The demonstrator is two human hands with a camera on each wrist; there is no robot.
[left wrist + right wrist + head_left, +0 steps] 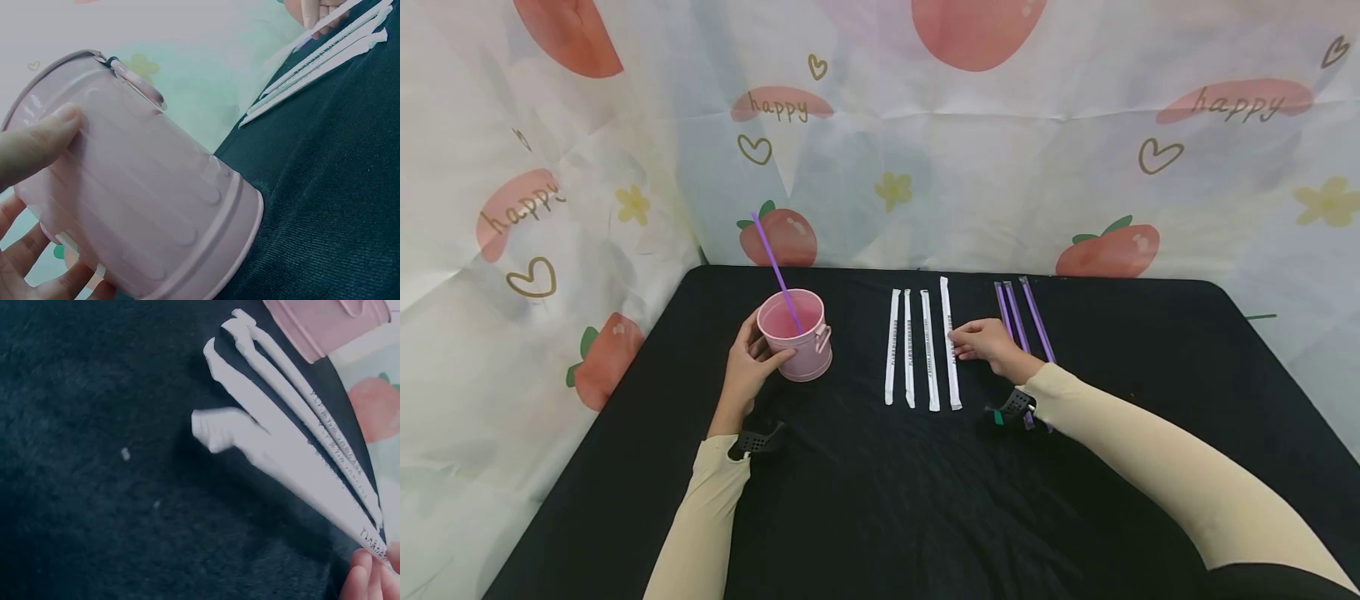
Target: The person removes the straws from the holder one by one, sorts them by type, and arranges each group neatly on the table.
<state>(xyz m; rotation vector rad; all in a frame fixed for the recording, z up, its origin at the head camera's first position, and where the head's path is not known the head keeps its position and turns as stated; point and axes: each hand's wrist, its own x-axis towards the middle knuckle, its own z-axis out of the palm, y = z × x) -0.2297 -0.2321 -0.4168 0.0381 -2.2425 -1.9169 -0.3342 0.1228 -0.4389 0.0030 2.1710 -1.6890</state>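
Note:
My left hand (751, 367) grips a small pink metal bucket (805, 360) from its left side, the thumb lying across the front wall. A bare purple straw (775, 265) leans up out of the bucket. My right hand (988, 344) pinches the rightmost paper-wrapped straw (949, 377) between thumb and fingers; in the right wrist view this wrapped straw (300, 472) has its near end raised off the cloth. To its left, more white wrapped straws (928, 350) lie side by side. The left wrist view shows the bucket (150, 194) close up, its side handle folded down.
Purple straws (1036, 317) lie right of my right hand, partly hidden beneath the wrist. A small green piece (997, 417) shows by the wristband. Black cloth (880, 500) covers the table, and a printed curtain (1000, 167) stands behind it.

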